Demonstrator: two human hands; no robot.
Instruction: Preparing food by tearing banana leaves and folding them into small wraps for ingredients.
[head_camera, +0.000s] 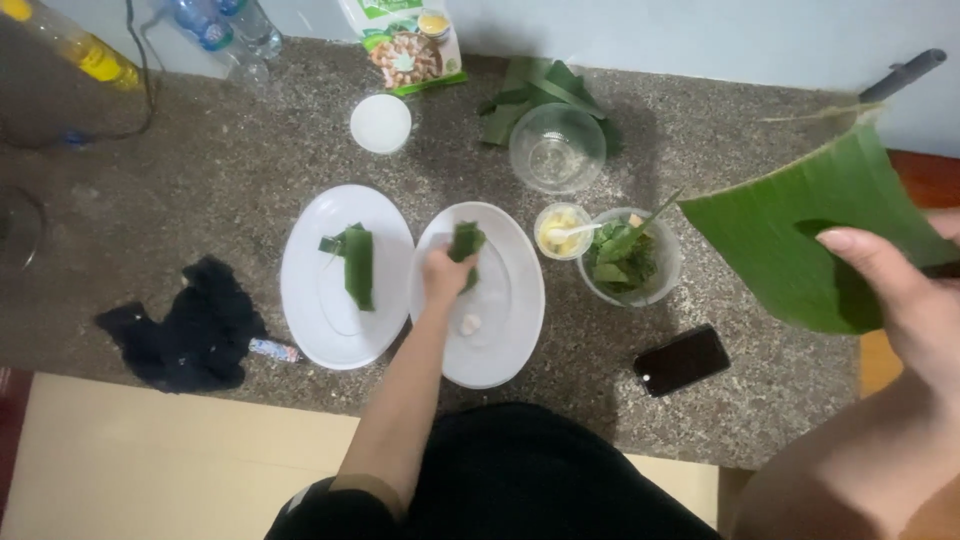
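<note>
Probably kitchen: stone counter (250, 160), plates (310, 300)

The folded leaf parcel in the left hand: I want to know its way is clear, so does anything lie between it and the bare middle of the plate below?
Nothing visible does. The left hand grips the folded leaf parcel over the right white plate; only a small pale piece lies on the plate, nearer the person.

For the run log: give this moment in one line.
left hand: holds leaf parcel over right plate | right hand: holds banana leaf
</note>
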